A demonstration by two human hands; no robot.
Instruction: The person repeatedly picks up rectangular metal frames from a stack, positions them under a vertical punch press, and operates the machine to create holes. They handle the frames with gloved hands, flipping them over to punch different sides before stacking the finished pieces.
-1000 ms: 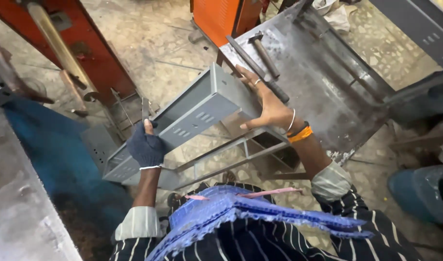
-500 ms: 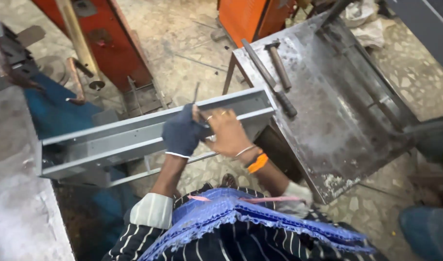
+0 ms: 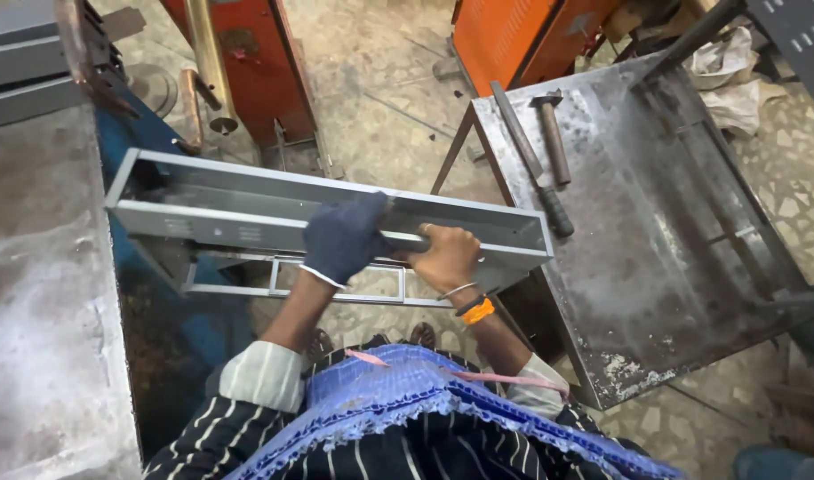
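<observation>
A long grey metal channel [image 3: 247, 209], open side up, is held level in front of me, above the floor. My left hand [image 3: 343, 238], in a dark blue glove, grips its near wall around the middle. My bare right hand [image 3: 444, 256], with bangles and an orange band at the wrist, clasps the same wall just to the right. The channel's left end hangs over the edge of a grey worktable [image 3: 43, 293]. Its right end reaches the corner of a steel bench [image 3: 638, 258].
A hammer [image 3: 552, 133] and a long dark-handled tool [image 3: 531, 169] lie on the steel bench. Orange machines [image 3: 247, 62] stand at the back. A metal ladder frame [image 3: 336, 289] lies below the channel. Grey channels [image 3: 20, 62] are stacked top left.
The channel has swung round from a steep tilt to level and moved left toward the worktable. My hands have come together at its middle.
</observation>
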